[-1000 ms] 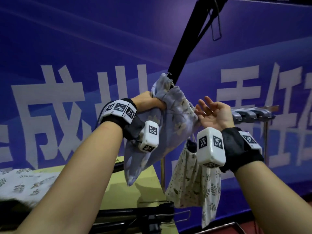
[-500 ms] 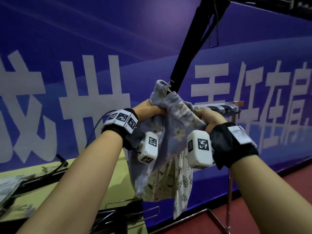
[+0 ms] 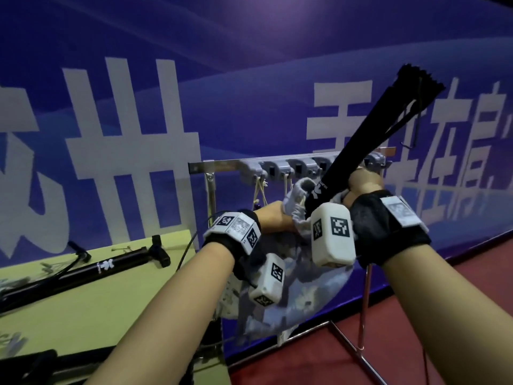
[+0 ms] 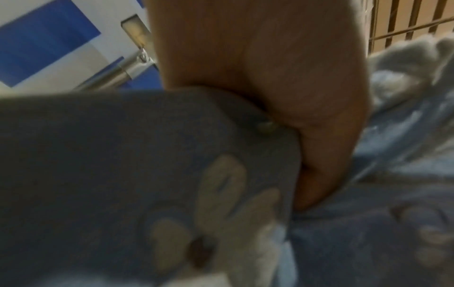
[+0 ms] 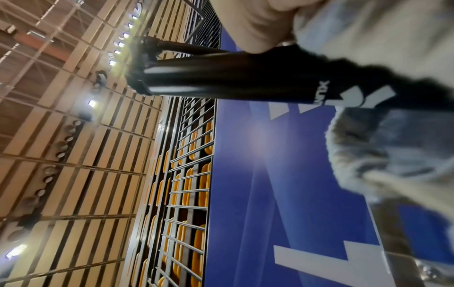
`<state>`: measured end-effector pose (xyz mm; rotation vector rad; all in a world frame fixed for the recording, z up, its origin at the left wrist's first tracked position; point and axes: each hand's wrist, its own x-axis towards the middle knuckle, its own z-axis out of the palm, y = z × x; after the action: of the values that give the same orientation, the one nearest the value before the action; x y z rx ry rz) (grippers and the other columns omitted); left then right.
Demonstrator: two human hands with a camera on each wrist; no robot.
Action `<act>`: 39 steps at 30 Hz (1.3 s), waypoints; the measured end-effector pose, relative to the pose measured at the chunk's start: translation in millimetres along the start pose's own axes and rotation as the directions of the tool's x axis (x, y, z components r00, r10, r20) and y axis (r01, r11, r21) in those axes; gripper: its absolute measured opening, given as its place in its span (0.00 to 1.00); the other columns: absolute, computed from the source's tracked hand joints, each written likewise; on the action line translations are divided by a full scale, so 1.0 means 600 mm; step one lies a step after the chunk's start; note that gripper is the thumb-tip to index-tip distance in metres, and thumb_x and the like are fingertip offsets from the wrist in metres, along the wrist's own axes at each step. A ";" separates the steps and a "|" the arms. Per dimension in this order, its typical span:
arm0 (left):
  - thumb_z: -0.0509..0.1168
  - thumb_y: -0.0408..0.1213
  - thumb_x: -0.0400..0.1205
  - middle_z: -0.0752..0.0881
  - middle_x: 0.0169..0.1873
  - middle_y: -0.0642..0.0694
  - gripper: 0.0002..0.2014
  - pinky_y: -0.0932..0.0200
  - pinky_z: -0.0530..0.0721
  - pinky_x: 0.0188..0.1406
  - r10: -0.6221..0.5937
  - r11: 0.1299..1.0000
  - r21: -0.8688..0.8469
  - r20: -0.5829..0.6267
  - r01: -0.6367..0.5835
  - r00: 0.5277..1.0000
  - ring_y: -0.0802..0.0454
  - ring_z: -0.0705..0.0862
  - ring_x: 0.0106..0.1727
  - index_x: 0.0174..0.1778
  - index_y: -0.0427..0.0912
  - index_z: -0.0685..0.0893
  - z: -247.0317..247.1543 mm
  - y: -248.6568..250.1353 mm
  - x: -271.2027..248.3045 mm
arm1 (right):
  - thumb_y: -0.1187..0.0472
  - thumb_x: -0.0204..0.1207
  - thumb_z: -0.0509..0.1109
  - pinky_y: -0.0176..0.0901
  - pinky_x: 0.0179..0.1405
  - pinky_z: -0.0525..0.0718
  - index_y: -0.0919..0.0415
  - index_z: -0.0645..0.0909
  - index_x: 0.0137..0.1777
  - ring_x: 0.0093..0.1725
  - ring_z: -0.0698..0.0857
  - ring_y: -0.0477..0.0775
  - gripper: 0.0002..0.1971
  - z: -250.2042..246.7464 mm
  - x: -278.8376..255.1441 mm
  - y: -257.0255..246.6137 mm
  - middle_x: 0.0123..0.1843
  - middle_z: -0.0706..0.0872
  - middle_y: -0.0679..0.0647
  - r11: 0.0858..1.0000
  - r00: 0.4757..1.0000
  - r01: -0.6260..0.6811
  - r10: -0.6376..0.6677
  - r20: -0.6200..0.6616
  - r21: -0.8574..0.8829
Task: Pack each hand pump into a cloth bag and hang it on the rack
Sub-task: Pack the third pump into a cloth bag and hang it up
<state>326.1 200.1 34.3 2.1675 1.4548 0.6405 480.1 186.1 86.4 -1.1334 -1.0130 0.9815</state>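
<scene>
Both hands, left hand [image 3: 273, 219] and right hand [image 3: 362, 182], clutch the bagged hand pump [image 3: 369, 145] at the rack [image 3: 222, 164], one bag [image 3: 259, 195] hung, another pump [image 3: 91, 270] left of it unpacked.

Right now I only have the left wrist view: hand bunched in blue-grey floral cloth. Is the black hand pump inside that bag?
Observer: Only partly. In the head view the black hand pump sticks out of the mouth of the blue-grey floral cloth bag, slanting up to the right.
Operator: Right hand?
Observer: The right hand grips the bag's mouth where the pump comes out. The left hand holds the cloth on the other side.
Operator: Rack?
Observer: The metal rack with grey hooks is just behind the hands. Cream cords hang from two of the hooks.
Operator: More pumps?
Observer: A second black pump lies on the yellow-green table.
</scene>
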 end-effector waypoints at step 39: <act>0.55 0.20 0.77 0.67 0.33 0.49 0.11 0.61 0.62 0.37 0.057 0.988 0.149 -0.076 -0.045 0.995 0.49 0.70 0.43 0.38 0.39 0.77 0.106 -0.112 -0.038 | 0.67 0.78 0.65 0.50 0.46 0.82 0.65 0.83 0.58 0.33 0.79 0.54 0.11 -0.040 0.069 0.307 0.34 0.78 0.54 0.937 0.936 -0.350 0.349 -0.042 -0.009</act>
<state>307.9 194.7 -59.1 2.3229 1.5359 0.6643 496.3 248.3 -92.4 -1.3713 -0.8012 1.2280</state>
